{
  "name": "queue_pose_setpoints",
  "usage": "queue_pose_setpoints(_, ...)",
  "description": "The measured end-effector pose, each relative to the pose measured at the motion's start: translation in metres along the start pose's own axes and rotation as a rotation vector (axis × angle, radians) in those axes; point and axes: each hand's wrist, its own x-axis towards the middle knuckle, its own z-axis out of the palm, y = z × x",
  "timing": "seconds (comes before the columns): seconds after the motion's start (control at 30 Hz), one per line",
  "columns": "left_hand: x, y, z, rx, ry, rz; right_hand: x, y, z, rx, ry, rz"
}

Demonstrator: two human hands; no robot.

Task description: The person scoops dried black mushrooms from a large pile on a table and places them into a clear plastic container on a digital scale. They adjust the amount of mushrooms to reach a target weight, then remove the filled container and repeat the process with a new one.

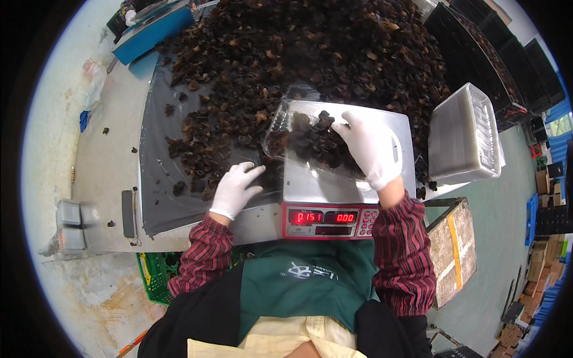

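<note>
A clear plastic tray (274,127) holding dark wood ear mushrooms (313,141) rests on the steel platform of a red digital scale (329,221), its left end overhanging the platform. My right hand (369,147), in a white glove, reaches over the tray from the right. Its fingertips are at a mushroom piece near the tray's far side; whether they grip it cannot be told. Left of the scale, my left hand (237,188), also gloved, has its fingers apart and holds nothing. It is by the near edge of the large mushroom heap (286,58). The scale's display is lit.
A stack of clear trays (456,138) stands right of the scale. Black sheeting (161,179) lies under the heap. Black crates (474,53) are at far right, a blue box (152,36) at far left. A green crate (156,286) sits below the table's front edge.
</note>
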Motion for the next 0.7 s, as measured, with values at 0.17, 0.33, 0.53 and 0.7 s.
queue_pose_setpoints(0.17, -0.005, -0.011, 0.019, -0.057, 0.017, -0.014, 0.023, 0.025, 0.038, -0.137, -0.127, -0.033)
queue_pose_setpoints(0.33, -0.007, -0.03, 0.015, -0.302, 0.117, -0.098, 0.012, 0.026, 0.018, 0.444, 0.056, 0.231)
queue_pose_setpoints(0.53, 0.026, -0.024, -0.034, -0.81, 0.325, -0.27, -0.001, 0.028, -0.012, 0.962, 0.079, 0.451)
queue_pose_setpoints(0.7, 0.104, 0.045, -0.066, -0.666, 0.384, 0.132, -0.005, 0.028, -0.017, 0.978, 0.166, 0.435)
